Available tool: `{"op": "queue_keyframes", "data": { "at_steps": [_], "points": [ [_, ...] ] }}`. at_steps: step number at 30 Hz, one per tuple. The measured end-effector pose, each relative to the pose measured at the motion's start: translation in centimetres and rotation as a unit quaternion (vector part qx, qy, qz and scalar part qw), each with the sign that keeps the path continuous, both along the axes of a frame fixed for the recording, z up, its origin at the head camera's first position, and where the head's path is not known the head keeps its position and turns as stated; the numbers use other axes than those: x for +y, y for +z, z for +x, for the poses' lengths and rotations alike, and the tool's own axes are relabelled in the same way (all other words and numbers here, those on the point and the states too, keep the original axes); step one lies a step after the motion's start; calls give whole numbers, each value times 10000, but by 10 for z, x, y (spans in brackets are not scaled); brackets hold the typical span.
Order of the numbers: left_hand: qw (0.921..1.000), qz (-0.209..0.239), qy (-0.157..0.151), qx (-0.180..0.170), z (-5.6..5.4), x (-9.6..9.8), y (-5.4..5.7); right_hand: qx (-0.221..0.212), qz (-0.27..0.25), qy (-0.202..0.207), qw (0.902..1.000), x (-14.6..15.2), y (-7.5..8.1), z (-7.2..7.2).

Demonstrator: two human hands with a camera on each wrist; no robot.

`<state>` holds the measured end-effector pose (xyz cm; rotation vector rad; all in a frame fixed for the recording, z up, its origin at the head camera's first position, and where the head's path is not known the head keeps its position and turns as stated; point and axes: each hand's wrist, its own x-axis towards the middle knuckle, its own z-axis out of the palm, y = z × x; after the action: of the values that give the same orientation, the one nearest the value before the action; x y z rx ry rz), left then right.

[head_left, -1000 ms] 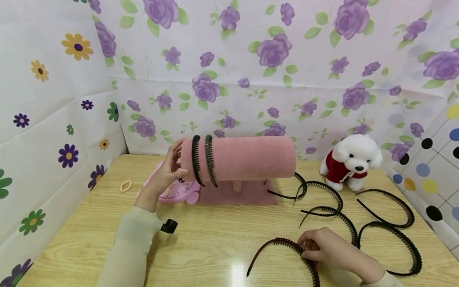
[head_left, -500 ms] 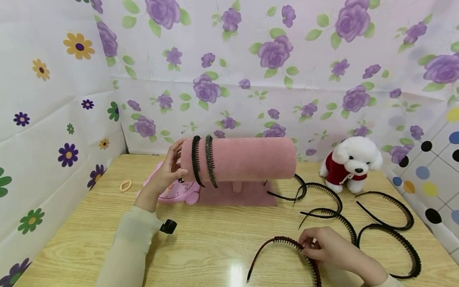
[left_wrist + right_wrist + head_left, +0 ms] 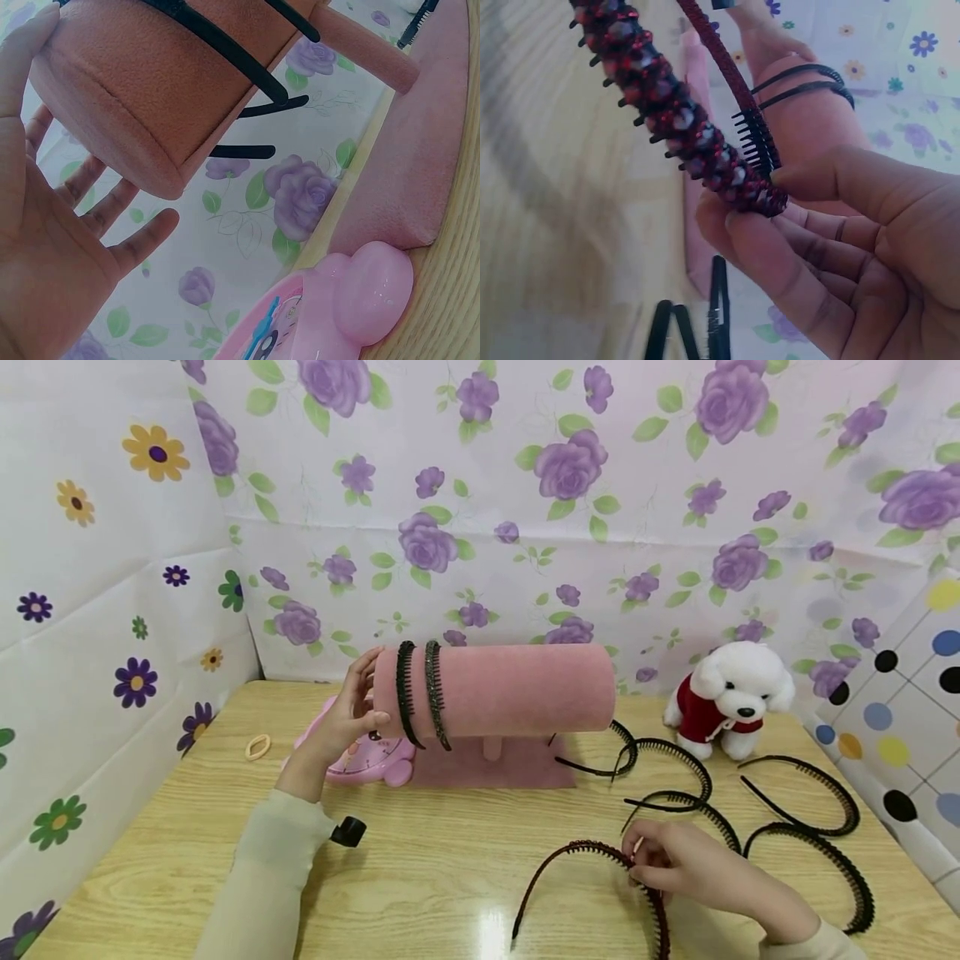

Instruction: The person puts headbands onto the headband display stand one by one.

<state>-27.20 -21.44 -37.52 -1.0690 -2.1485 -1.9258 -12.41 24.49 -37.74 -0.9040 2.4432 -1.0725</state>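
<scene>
A pink plush headband stand [image 3: 525, 689] is a padded roll on a post. My left hand [image 3: 347, 714] holds its left end, thumb in front; in the left wrist view the other fingers [image 3: 112, 206] reach behind the roll, the little finger apart from it. Two dark toothed headbands [image 3: 435, 693] sit around the roll near that hand. My right hand [image 3: 697, 870] pinches a dark red beaded headband [image 3: 592, 847] at the front of the table. In the right wrist view, thumb and fingers close on the beaded band [image 3: 671, 112], its small black teeth showing.
Several black headbands [image 3: 855, 877] lie on the right of the wooden table [image 3: 420, 860]. A white toy dog [image 3: 731, 702] in red sits behind them. A pink clock [image 3: 367, 762] stands under the left hand, and a beige ring-shaped item [image 3: 258, 747] lies left.
My right hand keeps its pinch on the red headband and shifts slightly upward in the head view. The left hand stays on the roll; the whole view drifts slightly.
</scene>
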Motion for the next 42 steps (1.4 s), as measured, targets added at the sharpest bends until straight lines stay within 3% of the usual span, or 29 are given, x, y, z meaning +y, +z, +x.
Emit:
{"op": "queue_keyframes", "data": {
  "at_steps": [2,9,18,25,31,36,42],
  "points": [
    [10000,-3,11,-5,0,0,1,-158,-134,35,9998,0,6,0],
    [10000,-33,-2,-47,0,0,2,-77,-240,256,9994,0,27,-1],
    [10000,-34,-15,-86,2,0,1,-98,-48,253,9996,-4,61,-1],
    [9999,-54,15,-84,2,0,2,198,214,-14,9996,-6,86,-2],
    [10000,-42,-7,3,1,-1,1,1084,382,-233,9931,-5,104,-4],
    [10000,-43,7,3,1,0,2,1192,825,-550,9879,-2,119,-7],
    [10000,-54,29,-18,1,0,2,1214,957,-826,9845,2,132,-13]
  ]
}}
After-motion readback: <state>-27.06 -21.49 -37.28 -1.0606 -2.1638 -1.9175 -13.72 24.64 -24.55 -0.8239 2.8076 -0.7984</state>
